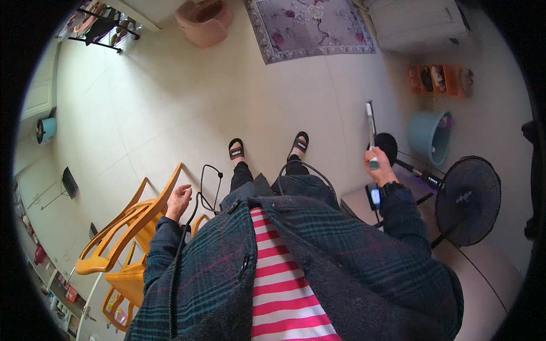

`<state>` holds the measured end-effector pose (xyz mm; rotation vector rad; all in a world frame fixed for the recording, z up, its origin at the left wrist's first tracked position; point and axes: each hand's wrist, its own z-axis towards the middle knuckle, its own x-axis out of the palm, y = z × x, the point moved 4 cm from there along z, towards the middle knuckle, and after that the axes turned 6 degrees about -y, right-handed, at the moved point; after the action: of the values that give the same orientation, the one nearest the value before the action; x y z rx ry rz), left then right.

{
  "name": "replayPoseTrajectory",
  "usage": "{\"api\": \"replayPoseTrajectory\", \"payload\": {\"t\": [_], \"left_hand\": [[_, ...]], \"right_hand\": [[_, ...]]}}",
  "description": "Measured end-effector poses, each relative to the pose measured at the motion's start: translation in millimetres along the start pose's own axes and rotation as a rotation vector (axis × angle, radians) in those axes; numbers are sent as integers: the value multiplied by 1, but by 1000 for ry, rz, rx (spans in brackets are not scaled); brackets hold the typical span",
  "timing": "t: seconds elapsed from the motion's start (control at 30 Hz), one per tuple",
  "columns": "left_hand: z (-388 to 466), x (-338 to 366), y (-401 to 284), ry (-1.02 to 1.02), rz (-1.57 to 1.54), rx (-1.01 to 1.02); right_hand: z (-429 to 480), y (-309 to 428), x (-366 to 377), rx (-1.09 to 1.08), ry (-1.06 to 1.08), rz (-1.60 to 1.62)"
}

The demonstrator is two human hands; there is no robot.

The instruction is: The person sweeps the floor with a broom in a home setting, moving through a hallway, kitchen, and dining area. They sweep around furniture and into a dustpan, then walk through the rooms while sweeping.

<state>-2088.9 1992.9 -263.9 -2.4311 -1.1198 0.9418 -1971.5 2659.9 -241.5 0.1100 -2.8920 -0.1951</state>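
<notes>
My right hand is closed around the handle of a long, pale tool with a dark edge at its far end, possibly a mop or squeegee; its exact kind is unclear. A dark watch sits on that wrist. On the other side, my left hand hangs beside the back of a yellow wooden chair, fingers loosely curled. I see nothing held in it, and contact with the chair cannot be told. A black cable loops near this hand and across my front.
A black standing fan is close on my right, by a blue bucket and an orange rack. Ahead lie a floral mat and a pink plastic potty-like seat. A small blue bin stands far left.
</notes>
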Motion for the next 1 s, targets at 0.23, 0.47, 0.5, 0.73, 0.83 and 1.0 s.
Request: {"api": "replayPoseTrajectory", "payload": {"t": [0.23, 0.47, 0.5, 0.73, 0.83, 1.0], "left_hand": [[3, 12, -46, -6, 41, 45], [-7, 16, -35, -60, -35, 35], [-12, 12, -27, -98, -32, 5], [-42, -4, 46, -190, -211, -154], [-43, -15, 71, -197, -228, -180], [-9, -38, 76, -118, -130, -44]], "right_hand": [[-13, -70, -7, 167, -7, -269], [-67, -143, 64, 460, 77, -854], [-64, -156, 81, 496, 164, -913], [-34, -231, 215, 813, 260, -697], [-50, -248, 236, 867, 351, -540], [-82, -247, 218, 865, 333, -346]]}}
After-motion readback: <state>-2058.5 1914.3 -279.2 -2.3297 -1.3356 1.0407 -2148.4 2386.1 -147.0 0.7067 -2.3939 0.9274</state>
